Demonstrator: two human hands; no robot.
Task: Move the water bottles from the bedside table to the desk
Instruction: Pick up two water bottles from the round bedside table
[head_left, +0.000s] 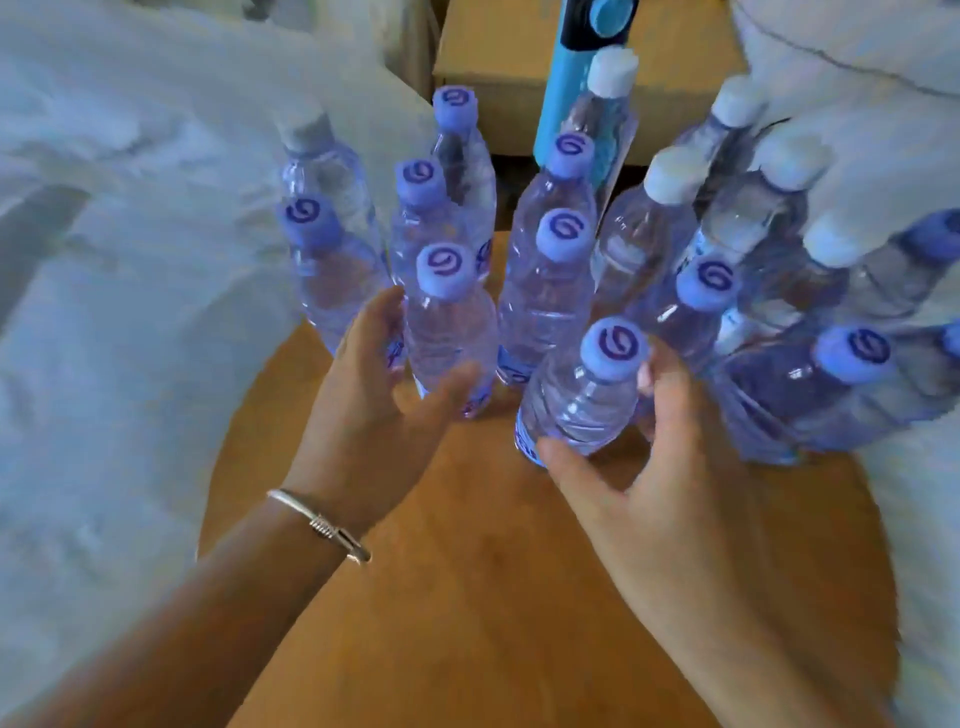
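Observation:
Several clear water bottles stand close together on a round wooden bedside table (467, 571). Most have blue caps with a swirl mark; some at the right have white caps (675, 174). My left hand (374, 395), with a silver bracelet on its wrist, curls round a front blue-capped bottle (449, 332), fingers on its left side and thumb across its front. My right hand (675, 493) holds the nearest blue-capped bottle (584, 400), with the thumb at its lower part and the fingers behind it. That bottle leans slightly.
Rumpled white bedding (104, 312) lies along the left, and more white fabric (883, 78) at the right edge. A cardboard box (493, 78) stands behind the table, with a tall light-blue flask (563, 88) in front of it.

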